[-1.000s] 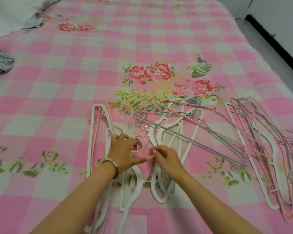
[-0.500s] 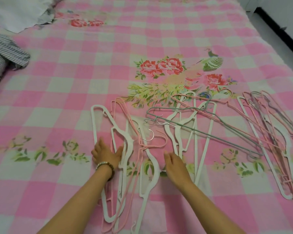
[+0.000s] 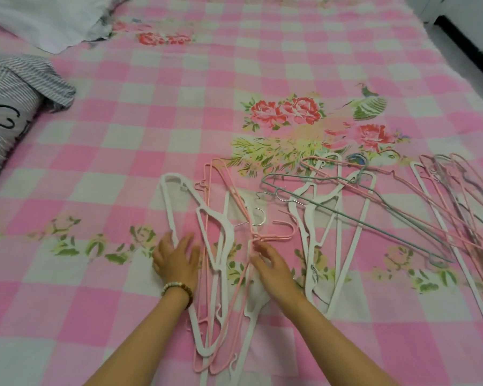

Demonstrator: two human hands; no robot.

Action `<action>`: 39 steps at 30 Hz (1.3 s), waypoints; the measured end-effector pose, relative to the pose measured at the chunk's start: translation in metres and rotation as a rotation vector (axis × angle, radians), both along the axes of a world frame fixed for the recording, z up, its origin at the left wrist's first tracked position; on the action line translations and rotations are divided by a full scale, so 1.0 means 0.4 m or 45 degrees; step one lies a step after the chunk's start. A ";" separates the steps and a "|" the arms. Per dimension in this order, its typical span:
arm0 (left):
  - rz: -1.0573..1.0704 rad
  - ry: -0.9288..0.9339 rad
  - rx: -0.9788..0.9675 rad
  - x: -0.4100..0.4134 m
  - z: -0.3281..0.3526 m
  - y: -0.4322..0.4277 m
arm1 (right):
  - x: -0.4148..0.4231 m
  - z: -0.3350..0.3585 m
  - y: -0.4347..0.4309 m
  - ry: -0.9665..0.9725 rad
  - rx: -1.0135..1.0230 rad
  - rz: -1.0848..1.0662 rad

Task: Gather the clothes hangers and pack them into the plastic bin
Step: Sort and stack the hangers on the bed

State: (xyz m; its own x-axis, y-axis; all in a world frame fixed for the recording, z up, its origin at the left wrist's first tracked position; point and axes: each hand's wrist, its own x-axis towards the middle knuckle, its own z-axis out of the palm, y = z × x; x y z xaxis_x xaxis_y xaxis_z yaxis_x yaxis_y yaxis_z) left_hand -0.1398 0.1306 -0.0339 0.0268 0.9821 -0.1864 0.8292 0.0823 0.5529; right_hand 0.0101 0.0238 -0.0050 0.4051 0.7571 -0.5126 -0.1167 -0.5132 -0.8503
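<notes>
Hands parted: left hand [image 3: 176,260] now flat against the hanger stack [image 3: 225,228], right hand [image 3: 273,270] seemingly touching it.

Soft even indoor light, slight blur, wide-angle edge bending.

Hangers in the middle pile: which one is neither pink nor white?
The thin grey-green wire hanger, lying diagonally across the white hangers. It alone has that colour there; its neighbours are white plastic or pink.

Black "G" on striped pillow [image 3: 3,146]; next letter unclear.
</notes>
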 end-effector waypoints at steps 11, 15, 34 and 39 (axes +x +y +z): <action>0.201 -1.143 -0.366 -0.015 0.106 0.035 | -0.035 0.004 0.030 0.165 0.047 -0.236; 0.159 -1.288 -0.389 -0.005 0.144 0.077 | -0.027 -0.018 -0.016 0.013 -0.014 -0.245; 0.396 -1.426 -0.512 -0.101 0.119 0.059 | -0.032 -0.014 -0.037 -0.235 0.025 -0.347; 0.327 -1.378 -0.546 -0.082 0.124 0.049 | -0.044 0.015 -0.022 -0.013 0.152 -0.325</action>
State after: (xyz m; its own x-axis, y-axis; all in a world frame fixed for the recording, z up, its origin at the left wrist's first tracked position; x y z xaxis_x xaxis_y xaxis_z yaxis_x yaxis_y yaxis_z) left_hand -0.1727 0.1501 0.0156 0.1842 0.8449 -0.5022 -0.1189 0.5263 0.8420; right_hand -0.0076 0.0151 0.0009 0.5950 0.6848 -0.4207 -0.2204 -0.3644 -0.9048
